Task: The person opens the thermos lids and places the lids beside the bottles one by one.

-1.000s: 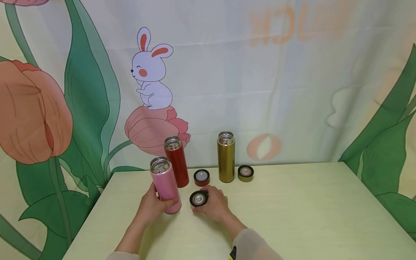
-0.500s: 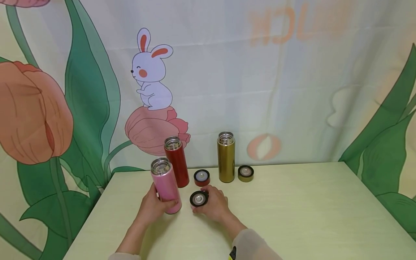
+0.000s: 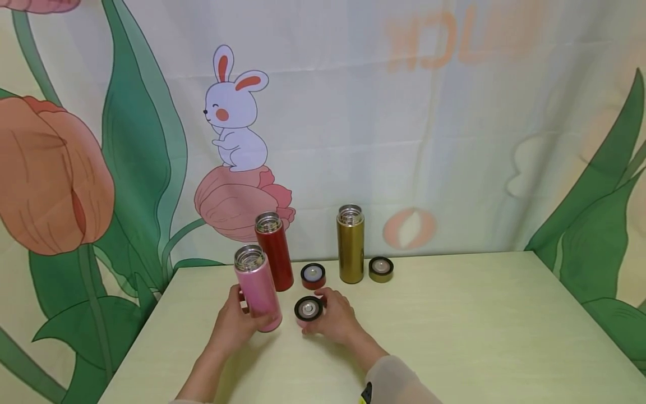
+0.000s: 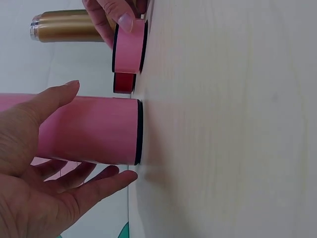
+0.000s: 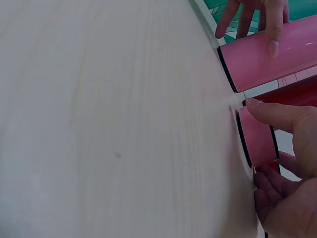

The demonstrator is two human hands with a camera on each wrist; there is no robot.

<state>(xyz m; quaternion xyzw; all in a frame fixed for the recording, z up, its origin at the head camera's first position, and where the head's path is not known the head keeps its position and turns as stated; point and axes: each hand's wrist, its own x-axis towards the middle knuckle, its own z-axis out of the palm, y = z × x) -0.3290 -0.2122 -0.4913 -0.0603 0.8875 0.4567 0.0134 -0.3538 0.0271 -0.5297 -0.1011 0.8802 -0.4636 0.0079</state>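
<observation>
A pink thermos bottle (image 3: pixel 257 292) stands upright and uncapped on the table. My left hand (image 3: pixel 234 322) is around its lower body with loosened fingers; in the left wrist view the fingers (image 4: pixel 106 191) stand apart from its side and the thumb lies along it. To its right the pink lid (image 5: pixel 258 138) rests with its inner side up. My right hand (image 3: pixel 335 317) is beside this lid, thumb (image 5: pixel 272 113) close to one edge and relaxed fingers at the other; whether they still touch it is hard to tell.
Behind the pink bottle stands an uncapped red bottle (image 3: pixel 275 252), with its red lid (image 3: pixel 313 276) to the right. Farther right are an uncapped gold bottle (image 3: pixel 350 247) and its gold lid (image 3: pixel 381 270). A printed curtain (image 3: pixel 454 140) hangs behind the table (image 3: pixel 479 325).
Both hands have loosened: the left fingers have eased off the pink bottle, and the right hand has shifted slightly right from the pink lid. The bottles and lids stay put.
</observation>
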